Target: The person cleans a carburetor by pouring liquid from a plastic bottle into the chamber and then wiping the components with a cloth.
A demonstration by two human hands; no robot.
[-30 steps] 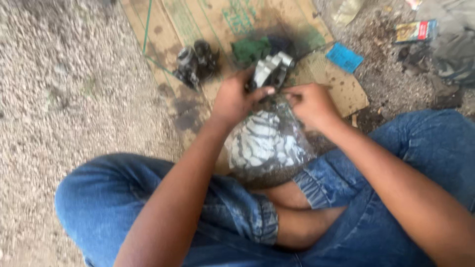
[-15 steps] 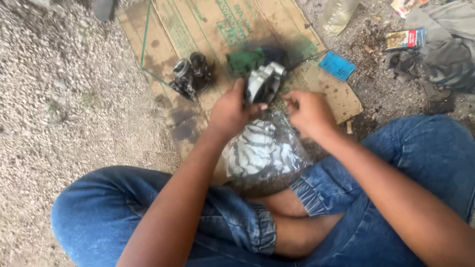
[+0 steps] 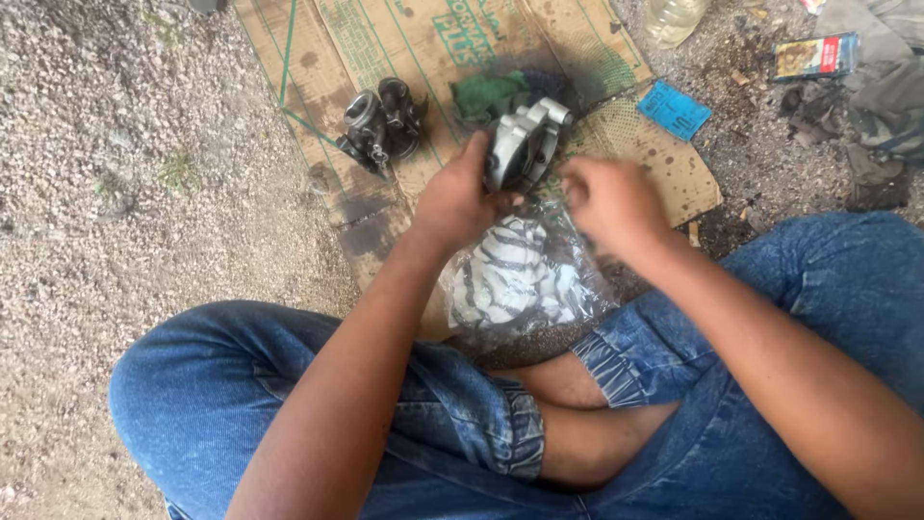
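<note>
While we sit cross-legged in jeans (image 3: 289,385) on the gravel (image 3: 115,193), our left hand (image 3: 457,202) grips a grey metal casting (image 3: 525,144), fingers wrapped around its near end so that it stands up over the cardboard (image 3: 404,48). Our right hand (image 3: 606,202) hovers just right of the casting with its fingers curled; we cannot tell whether it pinches anything, though it sits right at the mouth of a clear plastic bag (image 3: 520,279). That bag lies below both hands, resting between our knees and against the near edge of the cardboard, and it holds a striped black and white bundle.

Just behind the casting, a crumpled green rag (image 3: 486,94) lies on the cardboard, partly hidden by the metal. Left of it, well apart from the hands, sits a dark carburettor-like part (image 3: 380,125) with two round openings. Oil stains darken the cardboard near that part and under the hands.

To the far right, a small blue card (image 3: 674,108) lies at the cardboard's edge on the dirt. Farther right a flat printed packet (image 3: 816,56) rests beside grey cloth (image 3: 881,96), and a plastic bottle (image 3: 674,14) shows at the far edge.
</note>
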